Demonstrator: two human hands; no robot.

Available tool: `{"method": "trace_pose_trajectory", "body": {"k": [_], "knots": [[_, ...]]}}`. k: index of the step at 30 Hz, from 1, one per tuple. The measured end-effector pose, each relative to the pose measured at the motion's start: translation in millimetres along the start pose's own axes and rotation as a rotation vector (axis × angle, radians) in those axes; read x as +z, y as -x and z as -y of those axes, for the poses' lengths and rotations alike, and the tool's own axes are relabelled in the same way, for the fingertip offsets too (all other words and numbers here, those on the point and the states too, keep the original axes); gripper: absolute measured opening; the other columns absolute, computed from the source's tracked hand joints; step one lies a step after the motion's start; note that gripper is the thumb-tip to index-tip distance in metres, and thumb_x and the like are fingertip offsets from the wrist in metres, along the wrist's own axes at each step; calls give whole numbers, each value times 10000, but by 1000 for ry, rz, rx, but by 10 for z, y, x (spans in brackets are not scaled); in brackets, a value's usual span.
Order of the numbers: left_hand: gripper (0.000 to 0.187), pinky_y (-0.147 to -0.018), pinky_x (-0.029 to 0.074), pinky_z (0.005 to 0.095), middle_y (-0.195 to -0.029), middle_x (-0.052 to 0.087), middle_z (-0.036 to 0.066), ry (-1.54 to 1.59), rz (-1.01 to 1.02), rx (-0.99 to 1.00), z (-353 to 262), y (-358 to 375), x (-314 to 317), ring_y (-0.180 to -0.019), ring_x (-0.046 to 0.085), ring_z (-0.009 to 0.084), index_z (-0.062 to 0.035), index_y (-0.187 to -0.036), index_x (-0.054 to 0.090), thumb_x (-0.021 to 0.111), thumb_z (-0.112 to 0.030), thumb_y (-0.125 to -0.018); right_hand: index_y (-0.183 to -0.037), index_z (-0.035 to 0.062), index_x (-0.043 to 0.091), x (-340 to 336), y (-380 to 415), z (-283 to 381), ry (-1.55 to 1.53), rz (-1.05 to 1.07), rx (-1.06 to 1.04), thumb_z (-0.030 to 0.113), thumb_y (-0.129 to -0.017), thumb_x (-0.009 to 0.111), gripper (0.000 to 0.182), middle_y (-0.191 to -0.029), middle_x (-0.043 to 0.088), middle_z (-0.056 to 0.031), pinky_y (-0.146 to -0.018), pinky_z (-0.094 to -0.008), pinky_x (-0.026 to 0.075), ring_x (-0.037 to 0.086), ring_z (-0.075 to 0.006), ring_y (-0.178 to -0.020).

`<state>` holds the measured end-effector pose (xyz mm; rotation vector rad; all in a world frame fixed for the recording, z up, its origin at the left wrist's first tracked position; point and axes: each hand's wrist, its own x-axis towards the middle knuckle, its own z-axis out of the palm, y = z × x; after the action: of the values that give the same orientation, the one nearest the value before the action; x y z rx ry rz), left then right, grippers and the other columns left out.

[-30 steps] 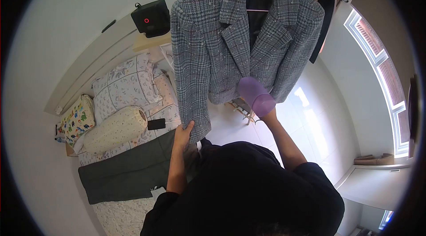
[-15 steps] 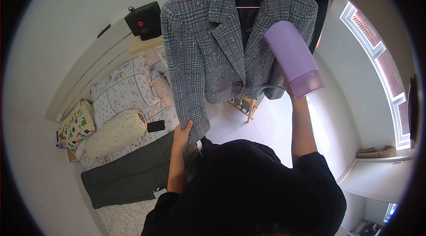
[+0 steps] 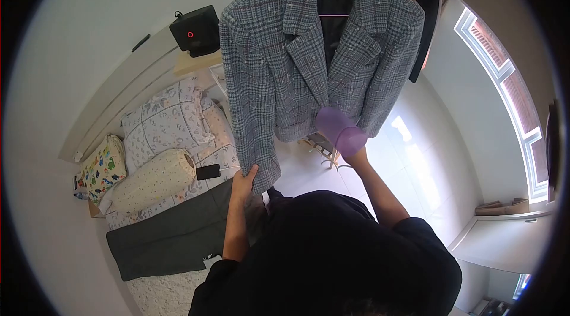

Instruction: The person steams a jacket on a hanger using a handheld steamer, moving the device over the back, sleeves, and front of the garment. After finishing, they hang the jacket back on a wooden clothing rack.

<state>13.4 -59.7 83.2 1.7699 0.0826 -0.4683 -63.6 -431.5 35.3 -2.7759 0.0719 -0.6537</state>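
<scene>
A grey-blue checked tweed jacket point(image 3: 261, 72) hangs in front of me, its dark lining and a white label showing at the collar. My left hand point(image 3: 243, 182) is closed on the cuff of the sleeve at the left, keeping that sleeve straight down. In my right hand point(image 3: 357, 157) is a lavender handheld garment steamer point(image 3: 336, 122) with a see-through purple tank end facing me. The steamer overlaps the jacket's lower front near the hem, and its head is hidden from view. Most of my right fingers are behind the steamer.
On the left, a bed holds a patterned pillow point(image 3: 160, 114), a bolster point(image 3: 155, 180), a phone point(image 3: 208, 171) and dark trousers point(image 3: 172, 227). A black device point(image 3: 196, 31) stands on a wooden shelf point(image 3: 197, 62). Dark clothes point(image 3: 423, 37) hang behind the jacket, near a window point(image 3: 512, 93).
My right hand has brought the steamer down and to the left, from the jacket's right-hand chest to its lower front. My left hand stays on the cuff.
</scene>
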Motion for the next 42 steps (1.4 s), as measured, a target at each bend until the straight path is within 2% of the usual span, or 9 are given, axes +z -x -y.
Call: {"method": "trace_pose_trajectory", "body": {"k": [10, 13, 18, 25, 29, 32, 33, 39, 42], "knots": [[498, -892, 446, 307, -1126, 631, 141, 7, 6, 39, 55, -28, -36, -989, 606, 213, 90, -1152, 568, 649, -316, -875, -1200, 71, 568, -571, -306, -161, -33, -303, -49, 115, -815, 565, 388, -1175, 576, -155, -928, -467, 402, 520, -352, -1114], [472, -871, 455, 305, -1090, 645, 135, -10, -5, 45, 82, -53, -41, -962, 614, 206, 88, -1120, 587, 650, -310, -875, -1216, 71, 553, -658, -285, -586, 378, -195, -94, 144, -853, 552, 370, -1182, 566, -148, -940, -454, 387, 505, -333, -1131], [440, -830, 467, 297, -1039, 667, 123, -33, -14, 29, 62, -57, -26, -917, 627, 190, 81, -1078, 615, 655, -305, -872, -1170, 84, 583, -1701, -856, -40, -243, -441, 268, 172, -859, 569, 323, -1112, 592, -134, -903, -449, 412, 539, -331, -1058], [471, -860, 460, 306, -1093, 642, 153, -103, 12, 14, 27, -38, -14, -967, 617, 211, 96, -1126, 577, 672, -280, -859, -1218, 58, 549, -792, -166, -468, 391, -219, -49, 126, -860, 534, 365, -1248, 541, -158, -987, -424, 378, 483, -328, -1185], [479, -871, 447, 307, -1099, 639, 139, -106, 50, 224, 68, -275, -53, -1019, 593, 205, 53, -1178, 554, 690, -257, -839, -901, 51, 636, -434, 165, -151, 154, -247, -19, 124, -766, 603, 157, -879, 634, -135, -712, -436, 475, 603, -322, -830], [496, -901, 434, 328, -1113, 626, 144, -181, -145, 556, -659, -445, -61, -1052, 573, 212, 33, -1227, 515, 691, -210, -832, -849, 57, 624, -300, 448, -151, 52, -270, -32, 87, -728, 597, 128, -846, 626, -132, -660, -432, 476, 597, -315, -774], [468, -888, 444, 325, -1099, 632, 132, -136, -156, 636, -1031, -407, -25, -1026, 582, 204, 24, -1224, 524, 680, -190, -838, -1057, 15, 586, -269, 604, -193, -65, 21, 226, 151, -788, 635, 306, -972, 612, -196, -841, -454, 437, 569, -365, -956], [224, -694, 472, 255, -896, 671, 83, -290, -183, 1082, -3209, 60, 454, -766, 592, 121, -5, -1019, 669, 654, -136, -839, -1074, -8, 541, -215, 1101, -493, 131, -226, 150, 189, -773, 699, 393, -809, 607, -136, -651, -415, 482, 602, -296, -718], [232, -598, 459, 280, -734, 658, 103, -370, -269, 1269, -4027, 326, 835, -648, 604, 152, -19, -946, 701, 667, -201, -807, -1060, -9, 540, -125, 1292, -683, -390, -324, 528, 173, -796, 697, 358, -802, 585, -93, -552, -340, 473, 575, -202, -623]]}}
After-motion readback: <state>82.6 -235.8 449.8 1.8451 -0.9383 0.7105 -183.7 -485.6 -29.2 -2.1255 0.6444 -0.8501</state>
